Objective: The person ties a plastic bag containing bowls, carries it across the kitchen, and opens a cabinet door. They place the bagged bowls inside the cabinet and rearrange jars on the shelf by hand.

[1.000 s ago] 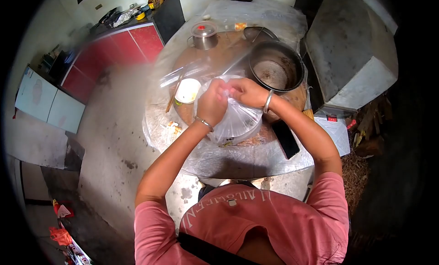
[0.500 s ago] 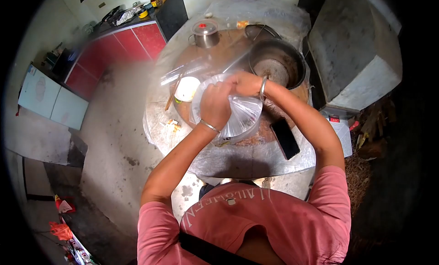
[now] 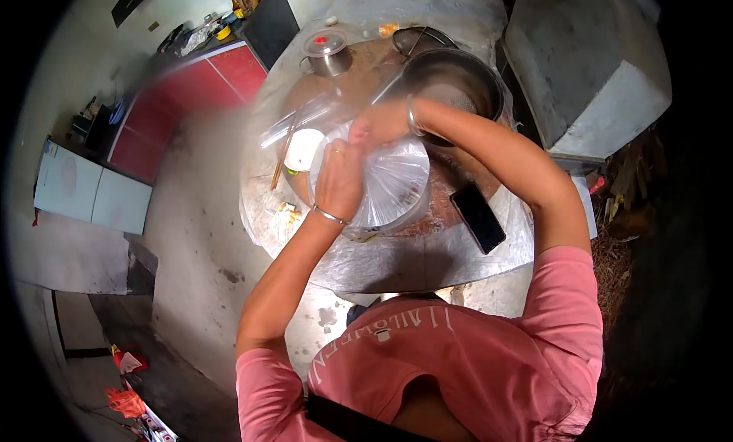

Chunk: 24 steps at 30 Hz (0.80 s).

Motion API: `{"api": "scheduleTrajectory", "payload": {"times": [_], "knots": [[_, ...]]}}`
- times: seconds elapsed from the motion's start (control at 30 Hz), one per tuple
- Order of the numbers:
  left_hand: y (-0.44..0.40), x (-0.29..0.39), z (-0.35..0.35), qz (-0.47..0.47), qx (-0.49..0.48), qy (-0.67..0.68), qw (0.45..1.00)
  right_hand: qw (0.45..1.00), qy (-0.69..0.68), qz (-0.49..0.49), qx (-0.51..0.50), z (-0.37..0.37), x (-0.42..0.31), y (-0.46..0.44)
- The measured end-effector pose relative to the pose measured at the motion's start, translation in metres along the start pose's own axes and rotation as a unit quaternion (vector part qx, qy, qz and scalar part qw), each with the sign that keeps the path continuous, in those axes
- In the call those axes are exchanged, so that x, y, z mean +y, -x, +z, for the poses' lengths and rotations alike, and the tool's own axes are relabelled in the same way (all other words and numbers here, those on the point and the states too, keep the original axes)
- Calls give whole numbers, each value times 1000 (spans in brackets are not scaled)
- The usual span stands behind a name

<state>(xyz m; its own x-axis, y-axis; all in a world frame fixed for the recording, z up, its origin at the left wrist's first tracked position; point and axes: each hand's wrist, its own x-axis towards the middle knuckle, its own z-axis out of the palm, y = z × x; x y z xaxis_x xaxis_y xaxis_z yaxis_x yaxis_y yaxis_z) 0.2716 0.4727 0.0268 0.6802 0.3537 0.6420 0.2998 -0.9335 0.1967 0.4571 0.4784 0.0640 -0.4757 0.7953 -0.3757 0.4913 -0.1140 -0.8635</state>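
A clear plastic bag [image 3: 392, 184] is stretched in pleats over a round tub [image 3: 397, 224] near the table's front. At its upper left, my left hand [image 3: 340, 179] is closed on the gathered plastic, a bangle on the wrist. My right hand [image 3: 382, 123] meets it there, slightly blurred, its fingers also closed on the plastic. Both hands hide the gathered part. Close by on the left are a white bowl [image 3: 304, 150] and a pair of chopsticks [image 3: 284, 153]. A black phone [image 3: 478, 217] lies right of the tub.
A wide dark pot [image 3: 492, 98] stands behind my right forearm, with a glass lid [image 3: 420, 39] past it. Farther back is a lidded steel pot [image 3: 328, 59]. Plastic sheeting covers the round table [image 3: 321, 266]. A large grey block-like structure [image 3: 584, 75] borders the right.
The view has shifted slightly. My right hand has come left and down beside my left hand, exposing more of the pleated plastic on the tub. Both hands stay at the gathered part.
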Motion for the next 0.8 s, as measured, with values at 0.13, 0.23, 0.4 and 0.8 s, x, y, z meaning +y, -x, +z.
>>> {"api": "scheduleTrajectory", "payload": {"times": [0.13, 0.23, 0.4, 0.8], "knots": [[3, -3, 0, 21, 18, -20, 999, 999, 31, -32, 19, 4, 5, -2], [3, -3, -3, 26, 17, -16, 999, 994, 80, -60, 36, 10, -4, 7], [5, -2, -7, -4, 14, 11, 1000, 961, 258, -52, 87, 21, -16, 17], [22, -11, -9, -19, 47, 74, 996, 899, 381, -131, 169, 32, 4, 18]]}}
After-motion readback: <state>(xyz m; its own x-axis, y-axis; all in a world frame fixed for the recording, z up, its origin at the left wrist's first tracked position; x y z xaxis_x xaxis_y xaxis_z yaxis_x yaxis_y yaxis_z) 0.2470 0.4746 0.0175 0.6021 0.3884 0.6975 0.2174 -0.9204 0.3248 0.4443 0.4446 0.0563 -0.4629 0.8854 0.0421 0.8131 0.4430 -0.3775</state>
